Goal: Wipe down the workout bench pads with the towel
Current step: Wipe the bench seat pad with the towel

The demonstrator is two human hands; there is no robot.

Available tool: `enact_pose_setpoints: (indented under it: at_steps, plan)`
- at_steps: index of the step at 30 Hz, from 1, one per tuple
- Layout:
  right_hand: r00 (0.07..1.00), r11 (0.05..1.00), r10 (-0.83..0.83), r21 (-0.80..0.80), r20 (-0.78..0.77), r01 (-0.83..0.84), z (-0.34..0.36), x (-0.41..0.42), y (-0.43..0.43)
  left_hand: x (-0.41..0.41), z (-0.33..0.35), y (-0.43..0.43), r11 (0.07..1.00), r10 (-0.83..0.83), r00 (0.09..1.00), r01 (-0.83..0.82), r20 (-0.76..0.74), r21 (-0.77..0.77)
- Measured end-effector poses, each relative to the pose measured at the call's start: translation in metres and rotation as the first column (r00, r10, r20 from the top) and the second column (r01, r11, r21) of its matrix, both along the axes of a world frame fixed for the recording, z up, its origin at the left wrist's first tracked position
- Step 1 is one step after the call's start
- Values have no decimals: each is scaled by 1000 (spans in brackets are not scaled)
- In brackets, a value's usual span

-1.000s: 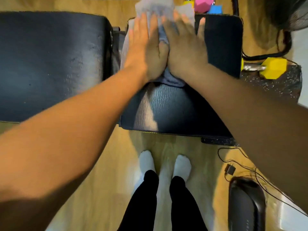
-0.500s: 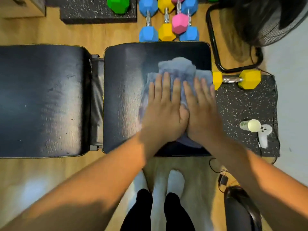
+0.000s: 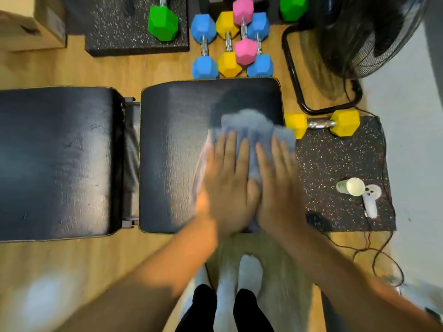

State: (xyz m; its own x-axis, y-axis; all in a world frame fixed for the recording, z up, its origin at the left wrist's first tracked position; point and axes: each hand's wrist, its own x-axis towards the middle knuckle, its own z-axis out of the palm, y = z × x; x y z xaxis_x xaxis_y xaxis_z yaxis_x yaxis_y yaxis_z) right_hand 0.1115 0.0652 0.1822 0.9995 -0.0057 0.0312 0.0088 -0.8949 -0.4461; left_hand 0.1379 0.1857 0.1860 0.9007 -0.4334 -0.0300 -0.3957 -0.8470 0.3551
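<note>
A grey-blue towel (image 3: 249, 123) lies bunched on the right half of the small black seat pad (image 3: 172, 152). My left hand (image 3: 227, 185) and my right hand (image 3: 278, 185) press flat on it side by side, fingers pointing away from me. The towel's right edge reaches the pad's right edge. The longer black back pad (image 3: 55, 161) lies to the left, across a narrow gap with the frame hinge. The hands are blurred by motion.
Coloured dumbbells (image 3: 230, 44) are stacked just beyond the seat pad. A yellow dumbbell (image 3: 345, 125), a paper cup (image 3: 354, 186) and a white controller (image 3: 370, 202) sit on a speckled mat (image 3: 335, 159) at right. A floor fan (image 3: 359, 32) stands behind. My socked feet are below.
Both hands have slid the towel from the seat pad's far left side toward its right half and nearer edge. The view has pulled back and tilted up.
</note>
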Motion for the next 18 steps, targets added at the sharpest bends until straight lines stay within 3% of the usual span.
enact_pose_setpoints:
  at_steps: [5,9,11,15,18]
  plan:
    - [995,993,62,-90,-79,-69,-1,-34,-1,-31,-1,2,999,-16,999,17,-30,45]
    - [996,999,-39,-13,-76,38,-4,40,-18,46,-3,-18,1000,-4,1000,4,5,1]
    - [986,992,-127,-7,-111,126,-5,89,-29,99,-7,-30,998,-33,999,32,8,52]
    - [960,965,-198,134,-198,227,0,161,-52,173,-11,-53,987,-28,998,20,48,159]
    - [940,914,-241,269,-240,303,-1,156,-57,164,-13,-56,986,-23,997,11,68,168]
